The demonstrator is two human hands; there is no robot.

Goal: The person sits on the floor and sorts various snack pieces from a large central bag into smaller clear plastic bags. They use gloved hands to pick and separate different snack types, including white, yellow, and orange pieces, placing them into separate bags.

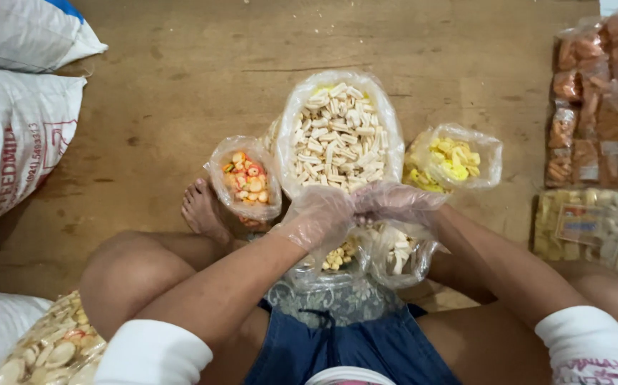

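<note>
Both gloved hands, left hand [321, 214] and right hand [394, 202], are pinching a small bag [401, 258] (pale sticks inside) just before the big bag [339, 135] mid-floor.

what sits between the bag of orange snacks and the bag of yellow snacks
In the head view, a big open bag of pale stick-shaped crackers stands between them.
</note>
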